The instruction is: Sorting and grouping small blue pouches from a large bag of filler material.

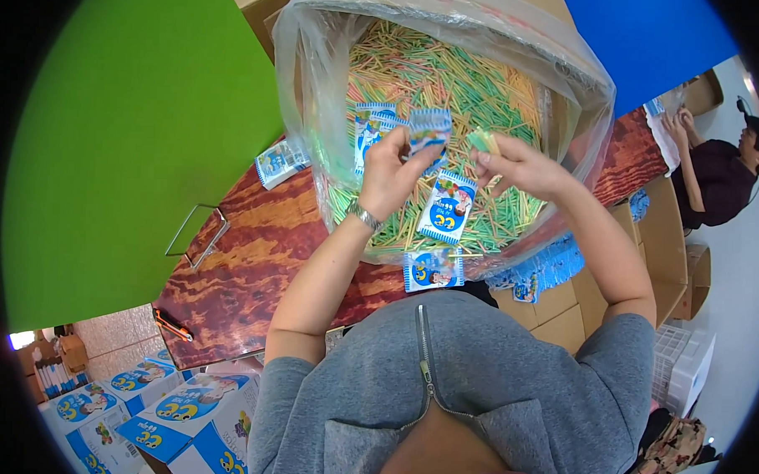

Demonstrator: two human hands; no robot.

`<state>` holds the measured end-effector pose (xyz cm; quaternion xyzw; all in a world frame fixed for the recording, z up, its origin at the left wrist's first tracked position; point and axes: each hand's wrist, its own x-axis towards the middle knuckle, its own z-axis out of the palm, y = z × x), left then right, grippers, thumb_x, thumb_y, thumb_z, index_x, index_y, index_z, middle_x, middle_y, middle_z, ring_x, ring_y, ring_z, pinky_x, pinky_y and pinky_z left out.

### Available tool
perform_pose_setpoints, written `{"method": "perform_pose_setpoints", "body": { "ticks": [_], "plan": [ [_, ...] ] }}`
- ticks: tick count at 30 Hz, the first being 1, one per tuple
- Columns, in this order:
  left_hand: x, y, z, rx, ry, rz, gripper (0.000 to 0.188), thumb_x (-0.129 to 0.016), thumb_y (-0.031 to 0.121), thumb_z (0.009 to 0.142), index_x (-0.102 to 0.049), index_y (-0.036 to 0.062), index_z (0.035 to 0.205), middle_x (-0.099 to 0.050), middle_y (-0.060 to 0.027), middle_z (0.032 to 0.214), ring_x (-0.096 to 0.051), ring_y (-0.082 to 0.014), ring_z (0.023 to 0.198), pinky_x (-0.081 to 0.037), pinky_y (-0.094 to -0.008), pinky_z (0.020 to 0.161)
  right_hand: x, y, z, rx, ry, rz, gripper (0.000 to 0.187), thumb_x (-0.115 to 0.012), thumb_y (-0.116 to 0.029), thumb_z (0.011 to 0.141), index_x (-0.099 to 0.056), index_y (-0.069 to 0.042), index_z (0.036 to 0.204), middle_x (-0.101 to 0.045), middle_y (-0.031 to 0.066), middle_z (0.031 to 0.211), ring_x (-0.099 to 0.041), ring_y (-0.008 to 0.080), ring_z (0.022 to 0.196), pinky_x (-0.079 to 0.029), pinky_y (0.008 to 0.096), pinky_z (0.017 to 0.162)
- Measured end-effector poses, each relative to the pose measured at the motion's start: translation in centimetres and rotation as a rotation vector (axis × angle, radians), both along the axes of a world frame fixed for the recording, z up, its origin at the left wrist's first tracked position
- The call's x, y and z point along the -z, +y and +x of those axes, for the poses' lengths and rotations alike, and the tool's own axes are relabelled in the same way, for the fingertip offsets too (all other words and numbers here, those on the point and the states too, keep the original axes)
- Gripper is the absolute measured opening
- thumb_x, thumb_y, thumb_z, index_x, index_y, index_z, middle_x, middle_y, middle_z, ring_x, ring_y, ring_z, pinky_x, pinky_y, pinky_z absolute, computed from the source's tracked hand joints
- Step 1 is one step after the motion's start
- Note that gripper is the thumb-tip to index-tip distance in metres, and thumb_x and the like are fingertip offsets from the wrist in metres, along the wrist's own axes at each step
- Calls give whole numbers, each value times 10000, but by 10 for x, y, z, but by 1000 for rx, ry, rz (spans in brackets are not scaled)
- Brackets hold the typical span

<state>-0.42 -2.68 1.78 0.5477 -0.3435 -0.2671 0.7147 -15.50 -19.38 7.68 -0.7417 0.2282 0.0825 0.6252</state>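
One soft-looking packet (430, 122) we're pinching in left grip (387, 174), likely brittle sticks (483, 141) in right grip (524, 167), best held mid-length.

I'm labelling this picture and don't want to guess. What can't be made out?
In the head view:
How many pinched sticks the right hand has: its fingers cover part of them.
Whether the packet at the left hand holds anything: its printed wall hides the inside.
The bottom of the plastic liner: loose sticks cover it.
The front carton's base: cut off by the lower edge.
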Motion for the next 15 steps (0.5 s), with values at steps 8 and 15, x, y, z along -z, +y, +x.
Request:
{"method": "perform_pose_setpoints", "body": {
  "ticks": [8, 15],
  "plan": [
    [3, 23, -5, -371, -693, 151, 322, -828, 157, 743, -591, 31, 919, -608, -91, 662, -593, -197, 555, -475, -312, 515, -71, 13, 27, -476, -333, -815, 339, -496, -213, 1000, -460, -29, 1282, -589, 165, 746, -624, 290, 668, -443, 402, 595],
    [6, 29, -1, -345, -789, 148, 329, -805, 110, 731, -609, 25, 981, -648, -115, 760, -648, -266, 669, -515, -354, 580, -80, 10, 44, -666, -161, -921, 469, -546, -183, 956, -408, -40, 1381, -626, 252, 831, -632, 408, 796, -449, 512, 692]
  ]
}}
